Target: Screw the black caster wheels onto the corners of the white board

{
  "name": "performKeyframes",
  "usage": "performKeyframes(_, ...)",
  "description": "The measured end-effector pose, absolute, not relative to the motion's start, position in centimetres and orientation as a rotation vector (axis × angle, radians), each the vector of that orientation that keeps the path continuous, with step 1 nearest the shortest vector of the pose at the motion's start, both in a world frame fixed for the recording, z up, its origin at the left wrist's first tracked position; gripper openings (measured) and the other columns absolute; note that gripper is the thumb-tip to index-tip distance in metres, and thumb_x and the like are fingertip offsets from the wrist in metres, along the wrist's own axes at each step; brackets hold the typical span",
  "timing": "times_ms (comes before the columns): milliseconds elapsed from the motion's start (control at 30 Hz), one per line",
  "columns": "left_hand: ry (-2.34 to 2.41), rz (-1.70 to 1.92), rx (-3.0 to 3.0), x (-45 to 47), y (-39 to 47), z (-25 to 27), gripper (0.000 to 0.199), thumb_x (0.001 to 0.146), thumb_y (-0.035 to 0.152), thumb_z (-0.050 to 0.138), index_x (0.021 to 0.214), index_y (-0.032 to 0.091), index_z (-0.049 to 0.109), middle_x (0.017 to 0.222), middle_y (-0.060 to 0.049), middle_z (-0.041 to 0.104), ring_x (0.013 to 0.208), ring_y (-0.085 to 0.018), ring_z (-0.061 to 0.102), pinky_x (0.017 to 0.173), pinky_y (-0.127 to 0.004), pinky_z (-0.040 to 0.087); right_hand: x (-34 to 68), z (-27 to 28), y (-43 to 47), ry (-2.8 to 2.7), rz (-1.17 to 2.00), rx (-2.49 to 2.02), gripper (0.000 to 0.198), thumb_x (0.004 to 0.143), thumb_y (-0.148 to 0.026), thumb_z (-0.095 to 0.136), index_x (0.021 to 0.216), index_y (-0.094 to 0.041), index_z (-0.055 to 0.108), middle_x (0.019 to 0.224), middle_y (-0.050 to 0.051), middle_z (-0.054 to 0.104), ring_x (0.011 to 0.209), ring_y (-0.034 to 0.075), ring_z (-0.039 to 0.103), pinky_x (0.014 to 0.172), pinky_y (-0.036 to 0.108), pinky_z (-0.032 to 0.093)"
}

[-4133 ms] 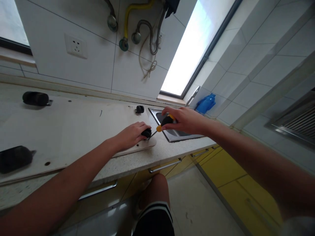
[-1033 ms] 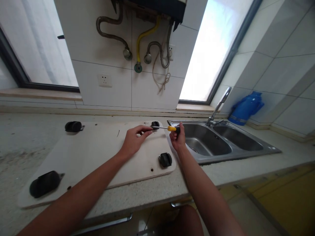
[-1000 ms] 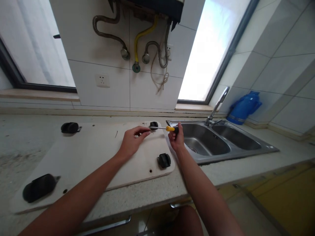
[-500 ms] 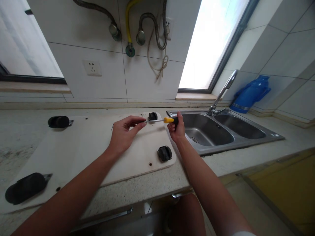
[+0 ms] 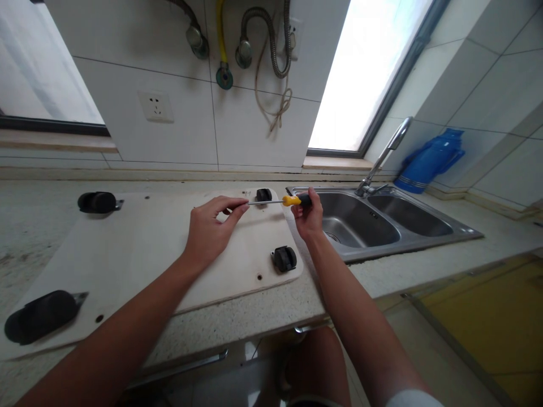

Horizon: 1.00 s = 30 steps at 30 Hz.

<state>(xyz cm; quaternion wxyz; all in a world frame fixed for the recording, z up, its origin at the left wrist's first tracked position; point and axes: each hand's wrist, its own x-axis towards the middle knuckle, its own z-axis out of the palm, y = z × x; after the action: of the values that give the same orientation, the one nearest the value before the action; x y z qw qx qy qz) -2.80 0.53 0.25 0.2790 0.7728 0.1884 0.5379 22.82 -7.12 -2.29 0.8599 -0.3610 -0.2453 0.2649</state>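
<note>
My right hand (image 5: 309,213) is wrapped round the yellow and black handle of a screwdriver (image 5: 291,200), held level above the right end of a white board. The thumb and forefinger of my left hand (image 5: 215,223) pinch at the tip of its thin metal shaft. Whether a small screw sits between those fingertips is hidden. Below lies the white board (image 5: 144,249), flat on the counter, with black casters near its corners: far right (image 5: 263,195), near right (image 5: 284,259), far left (image 5: 97,202) and near left (image 5: 41,316). Small dark holes show in the board.
Right of the board is a steel double sink (image 5: 360,223) with a tall faucet (image 5: 388,152). A blue thermos (image 5: 430,161) leans in the corner behind it. Hoses and a yellow pipe (image 5: 220,34) hang on the tiled wall. The speckled counter's front edge (image 5: 254,322) runs above cabinet handles.
Both hands keep hold of the screwdriver and have shifted only slightly. My view has tilted a little, so the counter and board sit slightly higher in the picture.
</note>
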Motion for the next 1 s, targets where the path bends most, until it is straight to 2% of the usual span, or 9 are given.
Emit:
performKeyframes(300,0.448,1.516,2.074,-2.8,-0.1,0.5,0.012,0.101,0.032,0.079,0.106,0.026,0.089,0.104,-0.003,0.088,0.091,-0.02,0.078,0.085,-0.033,0.062,22.6,-2.5,-7.1,-0.521,0.575,-0.78,0.056,0.075,-0.061,0.096,0.076,-0.022,0.056,0.062,-0.008,0.056,0.046,0.002,0.035,0.039,0.019,0.029)
performKeyframes(500,0.369,1.53,2.224,-2.9,0.4,-0.1,0.012,0.102,0.03,0.078,0.101,0.025,0.089,0.101,-0.004,0.088,0.094,-0.023,0.08,0.092,-0.037,0.062,23.0,-2.5,-7.1,-0.52,0.553,-0.796,0.057,0.07,-0.064,0.097,0.074,-0.021,0.06,0.058,-0.008,0.054,0.045,0.001,0.032,0.039,0.018,0.025)
performKeyframes(633,0.351,1.543,2.232,-3.0,0.5,-0.2,0.011,0.102,0.03,0.078,0.1,0.025,0.088,0.101,-0.004,0.088,0.094,-0.022,0.081,0.092,-0.036,0.062,22.9,-2.1,-7.1,-0.529,0.56,-0.822,0.054,0.077,-0.065,0.093,0.073,-0.02,0.063,0.051,-0.009,0.047,0.043,0.003,0.03,0.038,0.019,0.022)
performKeyframes(700,0.415,1.507,2.213,-2.9,0.4,-0.2,0.012,0.101,0.032,0.081,0.108,0.025,0.087,0.104,-0.004,0.088,0.093,-0.022,0.08,0.092,-0.036,0.062,22.8,-1.9,-7.3,-0.521,0.55,-0.819,0.053,0.081,-0.065,0.09,0.073,-0.021,0.063,0.05,-0.008,0.046,0.043,0.003,0.031,0.039,0.019,0.022)
performKeyframes(800,0.551,1.378,2.201,-2.7,0.2,-0.5,0.045,0.094,0.038,0.089,0.136,0.024,0.078,0.109,-0.005,0.088,0.093,-0.023,0.08,0.084,-0.035,0.061,22.8,-1.3,-7.7,-0.495,0.509,-0.803,0.052,0.086,-0.067,0.084,0.073,-0.021,0.062,0.049,-0.009,0.044,0.043,0.004,0.031,0.039,0.018,0.024)
performKeyframes(833,0.574,1.333,2.236,-2.6,0.0,-0.7,0.051,0.093,0.04,0.09,0.138,0.023,0.075,0.106,-0.004,0.087,0.09,-0.023,0.079,0.081,-0.034,0.06,22.9,-1.1,-7.9,-0.487,0.489,-0.798,0.053,0.087,-0.068,0.082,0.073,-0.022,0.061,0.048,-0.009,0.042,0.042,0.004,0.03,0.039,0.018,0.024)
performKeyframes(867,0.57,1.292,2.303,-2.6,-0.1,-0.8,0.047,0.094,0.042,0.089,0.135,0.022,0.075,0.1,-0.004,0.087,0.085,-0.022,0.078,0.076,-0.034,0.058,23.0,-0.8,-8.1,-0.48,0.465,-0.793,0.053,0.089,-0.069,0.08,0.073,-0.022,0.06,0.047,-0.01,0.039,0.042,0.004,0.029,0.039,0.019,0.024)
performKeyframes(933,0.46,1.246,2.51,-2.7,-0.7,-1.2,0.025,0.102,0.045,0.08,0.113,0.022,0.079,0.083,-0.002,0.082,0.071,-0.02,0.073,0.068,-0.033,0.052,23.3,0.1,-8.3,-0.48,0.403,-0.783,0.054,0.09,-0.07,0.076,0.071,-0.024,0.057,0.044,-0.011,0.033,0.04,0.005,0.026,0.038,0.019,0.022)
performKeyframes(1000,0.202,1.272,2.727,-3.0,-1.6,-1.4,0.029,0.11,0.042,0.067,0.092,0.022,0.078,0.071,-0.001,0.075,0.061,-0.017,0.067,0.06,-0.032,0.045,23.6,1.7,-8.1,-0.504,0.325,-0.766,0.052,0.09,-0.068,0.075,0.07,-0.024,0.055,0.044,-0.011,0.03,0.039,0.005,0.022,0.037,0.02,0.02)
